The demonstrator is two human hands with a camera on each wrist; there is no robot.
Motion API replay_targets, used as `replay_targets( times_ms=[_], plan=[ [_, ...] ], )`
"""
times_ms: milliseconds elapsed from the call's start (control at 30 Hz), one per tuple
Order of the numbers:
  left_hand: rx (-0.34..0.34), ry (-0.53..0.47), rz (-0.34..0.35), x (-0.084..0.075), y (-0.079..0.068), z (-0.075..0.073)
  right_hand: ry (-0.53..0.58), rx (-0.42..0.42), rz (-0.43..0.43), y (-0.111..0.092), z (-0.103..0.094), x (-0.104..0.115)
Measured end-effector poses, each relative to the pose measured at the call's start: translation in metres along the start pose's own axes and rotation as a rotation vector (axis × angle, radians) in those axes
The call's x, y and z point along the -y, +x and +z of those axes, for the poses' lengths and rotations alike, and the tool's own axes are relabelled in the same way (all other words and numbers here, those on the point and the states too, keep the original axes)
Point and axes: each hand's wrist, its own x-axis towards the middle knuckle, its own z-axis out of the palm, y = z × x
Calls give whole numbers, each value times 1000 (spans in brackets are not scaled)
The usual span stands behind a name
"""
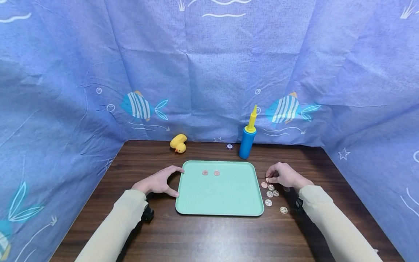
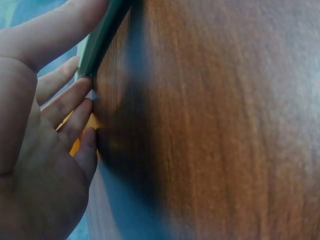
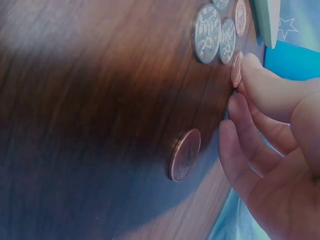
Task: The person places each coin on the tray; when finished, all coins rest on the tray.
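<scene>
A mint-green tray [image 1: 222, 198] lies on the dark wood table, with one copper coin [image 1: 204, 172] and another copper coin [image 1: 216, 173] near its far side. Along the tray's left edge, my left hand [image 1: 160, 181] touches the rim with spread thumb and fingers; its palm shows in the left wrist view. To the right of the tray, my right hand [image 1: 284, 175] reaches down among loose coins. Its thumb and fingertips pinch at a copper coin [image 3: 237, 69] close to the tabletop. Several silver coins [image 3: 207, 33] and a second loose copper coin [image 1: 264, 185] lie beside it.
Behind the tray stand a blue and yellow hand pump [image 1: 247, 142], a small round token [image 1: 229, 146] and a yellow rubber duck [image 1: 178, 143]. A darker coin [image 3: 185, 155] lies under the right wrist. Blue fish-print cloth [image 1: 216, 72] hangs around the table.
</scene>
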Motion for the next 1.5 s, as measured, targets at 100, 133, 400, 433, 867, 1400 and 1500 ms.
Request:
replay_targets(
  times_ms=[100,133,400,433,867,1400,1500],
  plan=[
    [-1,1,1,0,0,0,17,9,-6,0,0,0],
    [-1,1,3,1,0,0,18,12,1,1,0,0],
    [-4,-5,-6,1,1,0,2,45,8,5,0,-1],
    [-2,-4,-10,1,0,0,8,48,12,5,0,-1],
    [11,-6,-27,-1,0,0,-13,116,29,10,-3,4],
    [5,-13,-21,-2,0,-1,-86,196,34,18,-7,13],
    [3,-14,-17,-1,0,0,-104,213,45,18,-6,13]
  ],
)
